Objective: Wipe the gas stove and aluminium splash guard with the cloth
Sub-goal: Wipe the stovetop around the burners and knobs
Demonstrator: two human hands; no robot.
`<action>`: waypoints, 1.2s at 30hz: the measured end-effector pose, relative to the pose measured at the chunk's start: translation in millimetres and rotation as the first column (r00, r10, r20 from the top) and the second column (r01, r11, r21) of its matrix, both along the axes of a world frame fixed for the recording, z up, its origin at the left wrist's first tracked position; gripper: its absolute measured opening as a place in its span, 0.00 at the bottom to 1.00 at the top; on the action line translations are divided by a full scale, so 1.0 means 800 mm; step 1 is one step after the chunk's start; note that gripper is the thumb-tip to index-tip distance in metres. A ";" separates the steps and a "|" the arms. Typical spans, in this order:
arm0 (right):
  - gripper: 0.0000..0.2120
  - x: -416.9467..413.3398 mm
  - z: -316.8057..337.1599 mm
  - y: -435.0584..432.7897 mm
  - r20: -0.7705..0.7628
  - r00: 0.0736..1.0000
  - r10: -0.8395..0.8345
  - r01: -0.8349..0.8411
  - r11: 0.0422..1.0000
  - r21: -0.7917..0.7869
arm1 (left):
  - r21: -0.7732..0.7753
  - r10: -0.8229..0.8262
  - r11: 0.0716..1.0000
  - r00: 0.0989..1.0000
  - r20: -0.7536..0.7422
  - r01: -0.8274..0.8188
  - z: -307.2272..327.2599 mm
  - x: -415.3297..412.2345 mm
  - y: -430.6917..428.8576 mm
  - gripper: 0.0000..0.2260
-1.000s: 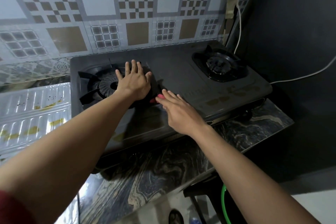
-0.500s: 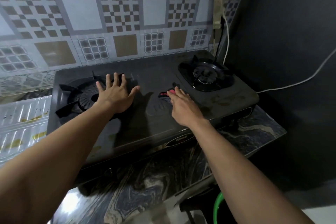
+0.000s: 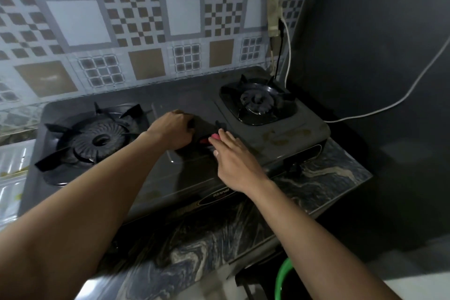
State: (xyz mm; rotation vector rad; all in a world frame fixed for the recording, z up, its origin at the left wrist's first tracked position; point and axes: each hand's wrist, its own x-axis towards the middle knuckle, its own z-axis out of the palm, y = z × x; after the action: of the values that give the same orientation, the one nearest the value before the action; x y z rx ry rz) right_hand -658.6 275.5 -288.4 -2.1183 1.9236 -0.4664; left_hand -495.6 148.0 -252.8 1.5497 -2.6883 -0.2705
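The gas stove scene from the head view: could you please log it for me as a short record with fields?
surface: black two-burner gas stove on a marbled counter
left hand: fist closed on the dark cloth, pressed on the stove's centre panel
right hand: flat beside the left, fingertips at a small red item, grip on it unclear
left burner: uncovered, grate in place
right burner: uncovered, grate in place
stains: brownish marks at the front right of the stove
splash guard: at the left edge, yellowish spots
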 end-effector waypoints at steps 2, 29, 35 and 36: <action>0.24 -0.015 -0.005 0.008 -0.006 1.000 0.031 -0.031 1.000 -0.001 | 0.005 0.017 1.000 1.000 0.016 -0.018 0.003 -0.004 0.002 0.19; 0.25 -0.192 0.020 -0.005 -0.072 0.844 -0.531 0.534 0.844 0.039 | 0.113 0.061 0.992 0.998 0.023 -0.063 0.005 -0.048 0.006 0.28; 0.26 -0.216 0.019 -0.017 -0.113 0.780 -0.616 0.622 0.782 0.033 | 0.111 0.060 0.992 0.998 0.032 -0.064 0.005 -0.049 0.006 0.28; 0.26 -0.223 0.017 -0.020 -0.117 0.776 -0.620 0.626 0.779 0.028 | 0.114 0.060 0.991 0.998 0.035 -0.064 0.006 -0.049 0.004 0.28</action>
State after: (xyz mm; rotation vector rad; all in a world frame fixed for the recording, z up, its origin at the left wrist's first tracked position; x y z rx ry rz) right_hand -837.1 259.5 -274.5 -1.4284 2.6521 -0.4021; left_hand -535.2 151.0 -248.2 1.6782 -2.6861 -0.4098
